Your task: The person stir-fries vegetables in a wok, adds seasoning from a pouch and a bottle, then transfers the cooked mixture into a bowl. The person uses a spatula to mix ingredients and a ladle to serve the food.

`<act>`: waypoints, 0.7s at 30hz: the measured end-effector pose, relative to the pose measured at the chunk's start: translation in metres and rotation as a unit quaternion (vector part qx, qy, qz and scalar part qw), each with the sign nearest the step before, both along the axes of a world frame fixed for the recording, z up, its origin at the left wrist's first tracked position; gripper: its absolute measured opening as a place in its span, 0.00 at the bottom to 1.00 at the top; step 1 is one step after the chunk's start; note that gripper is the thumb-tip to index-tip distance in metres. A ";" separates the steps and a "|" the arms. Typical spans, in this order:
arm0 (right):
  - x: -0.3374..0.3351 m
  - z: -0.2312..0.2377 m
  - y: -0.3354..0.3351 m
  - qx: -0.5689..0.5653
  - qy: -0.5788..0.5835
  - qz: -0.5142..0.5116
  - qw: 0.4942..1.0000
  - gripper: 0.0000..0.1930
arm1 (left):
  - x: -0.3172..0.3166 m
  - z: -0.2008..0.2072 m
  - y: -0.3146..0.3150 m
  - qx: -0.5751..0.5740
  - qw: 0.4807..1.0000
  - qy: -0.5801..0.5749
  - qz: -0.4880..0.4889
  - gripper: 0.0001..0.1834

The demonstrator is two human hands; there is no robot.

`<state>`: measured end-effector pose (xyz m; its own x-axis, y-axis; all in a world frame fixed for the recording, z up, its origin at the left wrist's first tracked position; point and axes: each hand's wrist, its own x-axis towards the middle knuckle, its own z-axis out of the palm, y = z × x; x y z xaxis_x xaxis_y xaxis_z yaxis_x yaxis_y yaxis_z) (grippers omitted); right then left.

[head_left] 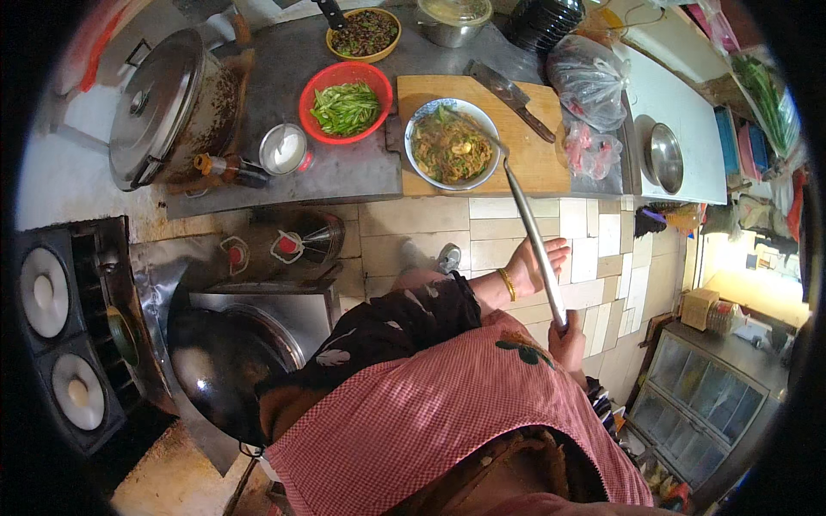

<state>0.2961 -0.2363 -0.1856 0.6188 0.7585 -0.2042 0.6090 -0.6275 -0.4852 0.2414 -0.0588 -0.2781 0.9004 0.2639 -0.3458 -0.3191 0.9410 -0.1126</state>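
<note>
My right hand [567, 346] is closed round the lower end of a long-handled metal ladle [535, 232]. The handle slants up and away to a patterned white bowl [423, 170], where the ladle's head rests at the right side; its shape is hard to make out. Noodle-like food [447, 148] with green bits fills that bowl, which stands on a wooden cutting board [538, 168]. With its fingers stretched out, my left hand [535, 265] is beside the handle, palm up; whether it touches the metal I cannot tell.
Behind the board's bowl lies a cleaver [508, 93]. Leftward are a red bowl [310, 116] of sliced greens, a jar [282, 150] of white powder, a bottle [237, 170] and a large lidded pot [159, 107]. A wok [219, 365] sits at my left, a steel bowl [665, 158] farther right.
</note>
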 end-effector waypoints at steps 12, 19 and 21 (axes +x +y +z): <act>-0.015 0.005 0.008 -0.142 0.008 -0.026 0.989 0.08 | -0.001 -0.026 -0.001 -0.104 0.977 -0.184 0.035 0.41; -0.022 0.003 0.011 -0.086 0.024 -0.046 0.995 0.08 | -0.003 -0.022 0.008 -0.093 0.987 0.130 0.014 0.47; -0.022 0.004 0.013 -0.154 0.039 -0.010 0.987 0.08 | -0.003 -0.018 0.004 -0.041 0.987 0.143 -0.053 0.48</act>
<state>0.2743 -0.2236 -0.1816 0.6057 0.6412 -0.4711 0.5641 -0.7636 -0.3141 0.2385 -0.0547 -0.2959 0.7843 0.1331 -0.6059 -0.2485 0.9623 -0.1102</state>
